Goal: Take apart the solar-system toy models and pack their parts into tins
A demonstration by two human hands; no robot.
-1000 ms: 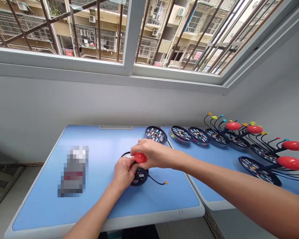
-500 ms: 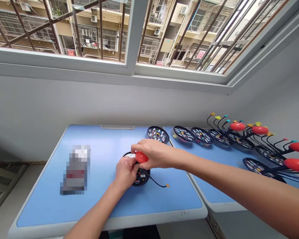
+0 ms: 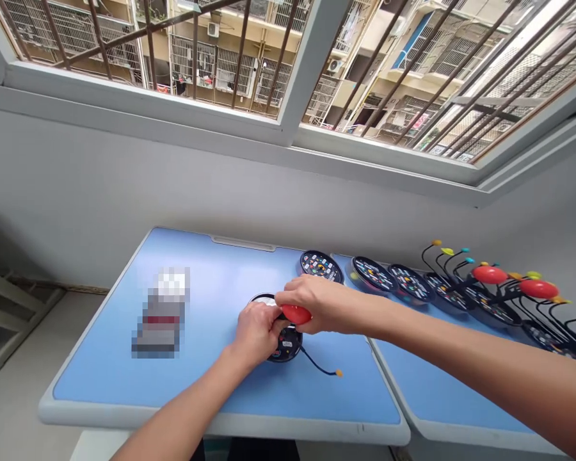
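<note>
My left hand (image 3: 256, 333) grips a round black disc (image 3: 288, 344) printed with small colourful marks, and the fingers cover much of its top. My right hand (image 3: 319, 304) is shut on a glossy red oval knob (image 3: 296, 314), holding it against the disc's upper side. A thin black wire (image 3: 314, 363) with an orange tip curves out from under the disc across the blue table (image 3: 221, 384). Where the knob meets the disc is hidden by my fingers.
A pixelated, blurred object (image 3: 160, 314) lies left of my hands. A black disc (image 3: 321, 266) sits at the table's far edge. Several discs (image 3: 410, 283) and red-knobbed wired assemblies (image 3: 489, 275) stand on a second blue table (image 3: 441, 384) to the right, below a barred window.
My hands, with the red knob and disc, have stayed together on the table. The whole scene has shifted in view, with the table lower and the window tilted, as my head turned.
</note>
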